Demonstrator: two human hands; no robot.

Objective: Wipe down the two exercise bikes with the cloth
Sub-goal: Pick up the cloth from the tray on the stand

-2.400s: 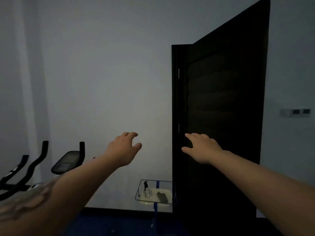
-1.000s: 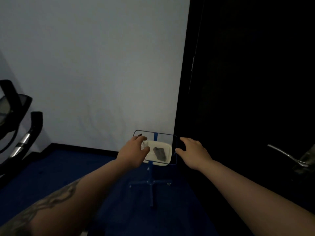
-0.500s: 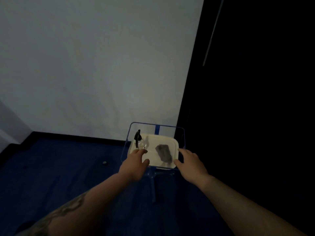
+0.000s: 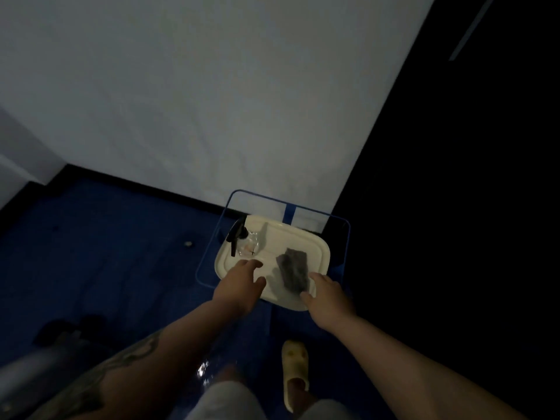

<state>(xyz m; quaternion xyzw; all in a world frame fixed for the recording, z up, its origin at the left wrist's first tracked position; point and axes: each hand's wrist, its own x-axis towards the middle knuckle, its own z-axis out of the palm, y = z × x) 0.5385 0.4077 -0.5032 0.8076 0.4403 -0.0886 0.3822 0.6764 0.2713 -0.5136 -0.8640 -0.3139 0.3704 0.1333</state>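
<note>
I see the tray (image 4: 318, 247) sitting on a framed stand (image 4: 348, 234) against the wall (image 4: 212, 101), with the door (image 4: 469, 177) just to the tray's right. On the tray, the spray bottle (image 4: 242, 241) stands at its far left and the cloth (image 4: 293, 272) lies right of centre. My left hand (image 4: 241, 284) hovers over the tray's near left edge, my right hand (image 4: 325, 294) at its near right corner beside the cloth. A slipper (image 4: 295, 369) is on the floor (image 4: 106, 253) nearer me than the tray.

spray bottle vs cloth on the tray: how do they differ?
The spray bottle is clear with a black trigger head; the cloth is dark grey and opaque. The bottle stands at the tray's far left corner; the cloth lies flat toward the near right. The left hand reaches toward the bottle, the right hand is beside the cloth. Neither is gripped yet; both sit on the tray.
</note>
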